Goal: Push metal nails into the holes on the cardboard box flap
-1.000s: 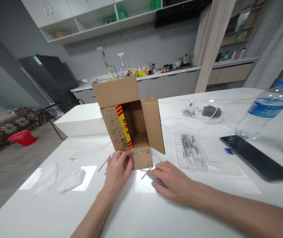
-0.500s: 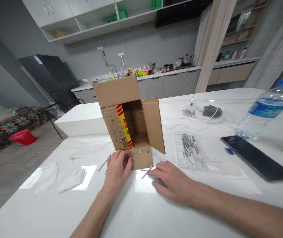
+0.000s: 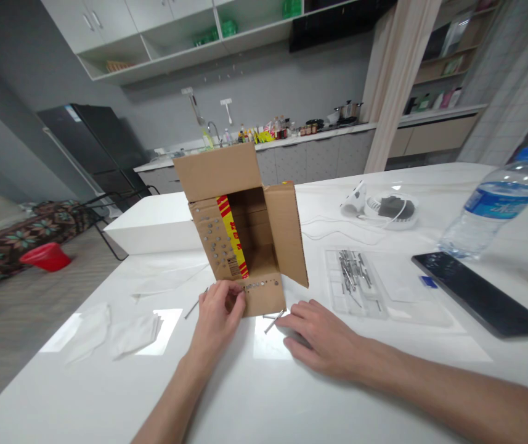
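Observation:
A cardboard box (image 3: 252,246) stands with its open side facing me and its flaps spread. Round nail heads dot its left flap (image 3: 212,240), and a row of them crosses the lower flap (image 3: 264,299). My left hand (image 3: 217,317) is at the left end of that lower flap, thumb and fingers bent into a pinch; anything between the fingertips is hidden. My right hand (image 3: 316,339) rests on the table with thumb and fingers apart, its fingertips beside loose nails (image 3: 273,322). Another long nail (image 3: 194,305) lies left of my left hand.
A clear compartment case (image 3: 353,283) with several nails lies right of the box. Farther right are a black phone (image 3: 480,296) and a water bottle (image 3: 495,206). White cloths (image 3: 137,336) lie on the left. A long white box (image 3: 157,225) stands behind them.
My left hand has shifted slightly at the lower flap, its thumb and fingers curling a little more. My right hand and the box stay in place.

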Tool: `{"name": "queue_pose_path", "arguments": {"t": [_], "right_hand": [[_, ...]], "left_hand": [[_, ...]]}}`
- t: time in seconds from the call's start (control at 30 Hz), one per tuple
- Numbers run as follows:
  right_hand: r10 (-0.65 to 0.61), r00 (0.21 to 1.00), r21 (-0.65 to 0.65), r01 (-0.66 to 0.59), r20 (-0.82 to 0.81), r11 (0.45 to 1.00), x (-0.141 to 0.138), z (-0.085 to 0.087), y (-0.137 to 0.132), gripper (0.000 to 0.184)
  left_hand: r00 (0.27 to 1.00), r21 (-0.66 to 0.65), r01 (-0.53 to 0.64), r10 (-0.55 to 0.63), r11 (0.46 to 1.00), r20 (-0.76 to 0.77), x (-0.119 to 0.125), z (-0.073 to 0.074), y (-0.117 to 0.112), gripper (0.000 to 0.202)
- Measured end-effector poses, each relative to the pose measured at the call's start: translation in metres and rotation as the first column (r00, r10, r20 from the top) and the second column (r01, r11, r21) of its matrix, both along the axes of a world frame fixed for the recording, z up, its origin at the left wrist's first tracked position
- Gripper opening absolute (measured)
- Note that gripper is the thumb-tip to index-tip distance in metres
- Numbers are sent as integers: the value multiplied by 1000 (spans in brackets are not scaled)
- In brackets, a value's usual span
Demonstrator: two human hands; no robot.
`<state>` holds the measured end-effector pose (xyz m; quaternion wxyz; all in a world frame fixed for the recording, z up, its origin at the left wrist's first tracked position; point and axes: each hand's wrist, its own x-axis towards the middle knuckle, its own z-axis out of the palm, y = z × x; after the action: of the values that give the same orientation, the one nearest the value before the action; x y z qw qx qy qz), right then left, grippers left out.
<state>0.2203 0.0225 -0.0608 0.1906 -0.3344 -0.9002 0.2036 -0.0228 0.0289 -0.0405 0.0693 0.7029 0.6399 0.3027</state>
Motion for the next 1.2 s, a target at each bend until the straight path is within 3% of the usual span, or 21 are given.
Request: {"name": "queue_pose_path", "arguments": {"t": [1.2], "right_hand": [[6,1000,6,-7,12,1000,0,3,-1,19]], "left_hand": [[989,-27,119,-121,993,-89,-5,2,0,16]]}}
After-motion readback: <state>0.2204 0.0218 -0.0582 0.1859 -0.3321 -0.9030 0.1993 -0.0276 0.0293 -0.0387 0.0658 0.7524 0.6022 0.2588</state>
